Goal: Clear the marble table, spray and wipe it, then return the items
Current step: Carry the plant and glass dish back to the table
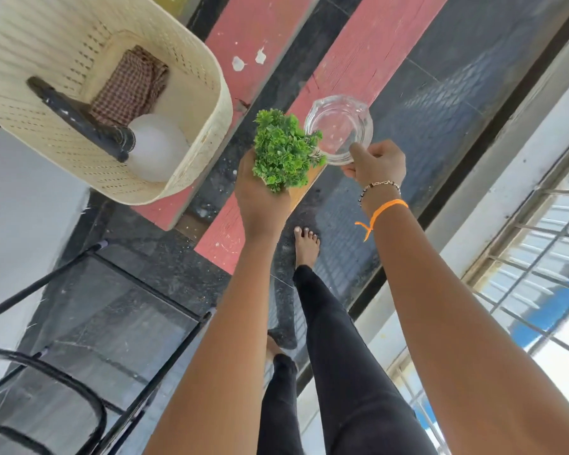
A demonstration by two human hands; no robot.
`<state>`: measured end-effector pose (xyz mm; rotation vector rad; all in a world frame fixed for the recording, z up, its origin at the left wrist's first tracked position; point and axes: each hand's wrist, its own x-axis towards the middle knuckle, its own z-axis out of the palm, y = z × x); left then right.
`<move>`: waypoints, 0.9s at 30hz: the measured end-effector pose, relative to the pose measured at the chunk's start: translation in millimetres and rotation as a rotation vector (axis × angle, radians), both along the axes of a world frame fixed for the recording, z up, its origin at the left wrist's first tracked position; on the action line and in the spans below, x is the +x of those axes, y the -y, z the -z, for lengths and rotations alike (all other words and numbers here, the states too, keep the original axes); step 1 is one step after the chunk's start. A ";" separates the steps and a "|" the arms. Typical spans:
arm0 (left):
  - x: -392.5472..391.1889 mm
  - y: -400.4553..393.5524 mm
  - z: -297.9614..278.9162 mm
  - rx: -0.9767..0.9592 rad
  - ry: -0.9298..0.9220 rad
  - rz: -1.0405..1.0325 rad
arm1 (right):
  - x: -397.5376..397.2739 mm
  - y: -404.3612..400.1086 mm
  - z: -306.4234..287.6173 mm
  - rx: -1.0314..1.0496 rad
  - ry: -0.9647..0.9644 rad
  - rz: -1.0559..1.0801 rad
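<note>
My left hand [260, 198] grips a small green artificial plant [281, 147] in a tan pot, held in front of me over the floor. My right hand [376, 164] pinches the near rim of a clear glass ashtray [339, 126] just right of the plant. To the left, a cream woven basket [191, 103] stands on a pink bench; inside it lie a white spray bottle [158, 146] with a black trigger head and a checked brown cloth [132, 83]. The marble table is not in view.
Two pink wooden planks [368, 50] cross the dark tiled floor ahead. A black metal-framed glass piece [122, 310] stands at lower left. A white ledge and window grille [539, 257] run along the right. My bare feet and dark trousers are below my hands.
</note>
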<state>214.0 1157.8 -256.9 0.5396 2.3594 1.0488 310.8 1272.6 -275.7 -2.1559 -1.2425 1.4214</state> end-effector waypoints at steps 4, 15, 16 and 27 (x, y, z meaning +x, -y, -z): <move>9.3 41.3 -57.4 0.069 0.017 -0.107 | 7.6 38.8 -56.0 -0.001 -0.105 0.051; -1.0 190.9 -200.2 0.175 0.096 -0.519 | -31.1 171.4 -213.7 -0.030 -0.423 -0.276; -6.3 202.4 -206.6 0.171 0.071 -0.555 | -38.6 181.5 -220.2 -0.038 -0.447 -0.326; -82.7 437.5 -243.7 0.156 -0.100 -0.919 | -166.1 387.4 -250.9 -0.227 -0.547 -0.700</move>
